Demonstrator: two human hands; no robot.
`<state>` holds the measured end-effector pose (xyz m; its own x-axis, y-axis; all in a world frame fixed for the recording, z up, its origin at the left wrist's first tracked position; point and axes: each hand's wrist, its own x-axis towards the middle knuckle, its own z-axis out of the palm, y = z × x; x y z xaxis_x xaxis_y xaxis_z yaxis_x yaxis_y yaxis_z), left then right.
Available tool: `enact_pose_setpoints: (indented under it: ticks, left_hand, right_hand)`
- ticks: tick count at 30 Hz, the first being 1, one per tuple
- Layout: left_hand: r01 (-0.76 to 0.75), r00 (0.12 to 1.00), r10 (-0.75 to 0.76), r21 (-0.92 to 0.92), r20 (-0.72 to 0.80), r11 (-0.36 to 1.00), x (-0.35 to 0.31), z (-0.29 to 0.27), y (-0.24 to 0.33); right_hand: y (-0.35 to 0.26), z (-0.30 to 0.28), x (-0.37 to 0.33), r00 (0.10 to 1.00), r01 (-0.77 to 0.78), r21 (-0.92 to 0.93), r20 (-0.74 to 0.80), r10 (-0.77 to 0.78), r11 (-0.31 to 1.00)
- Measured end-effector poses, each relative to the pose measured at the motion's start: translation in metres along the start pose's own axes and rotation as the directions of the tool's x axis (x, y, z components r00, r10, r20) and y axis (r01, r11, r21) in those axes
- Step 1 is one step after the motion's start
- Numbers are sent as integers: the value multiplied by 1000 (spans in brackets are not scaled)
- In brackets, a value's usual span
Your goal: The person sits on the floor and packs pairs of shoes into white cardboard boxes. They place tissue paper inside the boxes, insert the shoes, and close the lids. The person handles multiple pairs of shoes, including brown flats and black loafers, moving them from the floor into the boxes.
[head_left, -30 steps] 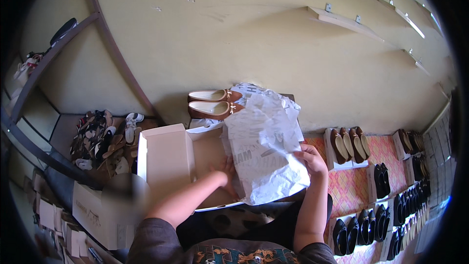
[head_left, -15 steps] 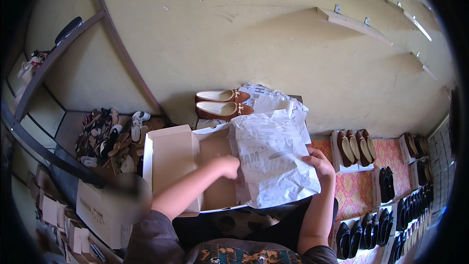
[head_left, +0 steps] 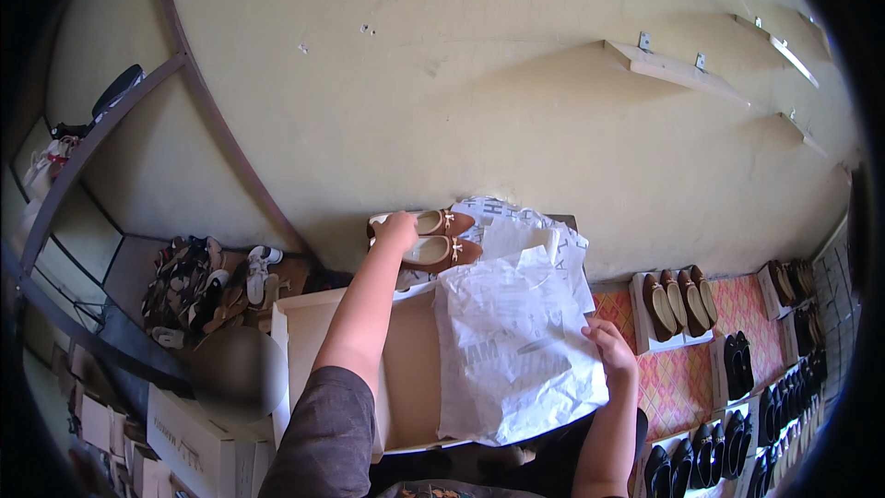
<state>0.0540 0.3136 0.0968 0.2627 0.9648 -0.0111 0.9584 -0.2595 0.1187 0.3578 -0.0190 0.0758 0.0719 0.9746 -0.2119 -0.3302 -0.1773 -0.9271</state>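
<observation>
Two brown flat shoes (head_left: 464,251) with pale insoles and small bows lie side by side beyond an open box (head_left: 412,383), toes pointing to the right. The person's left hand (head_left: 396,229) reaches across the box and is at their heel ends; its fingers are bent down over the heels, partly hidden, so whether they are clamped there cannot be told. The right hand (head_left: 608,346) is at the right edge of a sheet of printed white paper (head_left: 516,341), thumb and fingers pinched together on it. This creased sheet covers the right part of the box, whose bare tan inside shows to its left. More crumpled paper (head_left: 516,221) lies behind the sheet, just beside the shoe toes.

To the right, two pairs of brown flats (head_left: 678,304) stand on a white box (head_left: 668,343) on a pink and yellow patterned floor (head_left: 664,387), with rows of black shoes (head_left: 682,461) nearer the person. On the left, a mixed heap of footwear (head_left: 189,277) lies near a plain pale wall (head_left: 415,111).
</observation>
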Motion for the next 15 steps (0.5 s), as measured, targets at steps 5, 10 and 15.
enact_pose_setpoints:
  ticks: [5,10,15]
  left_hand:
    - [-24,997,14,124,79,992,27,26,-11]
    - [-74,974,56,77,220,994,34,24,-2]
    - [-139,986,150,133,-78,981,33,8,-7]
  right_hand:
    - [-3,2,2,999,-34,37,-18,34,999]
    - [0,-6,4,996,-87,34,-1,87,996]
    - [-8,7,5,995,-91,-27,-37,90,996]
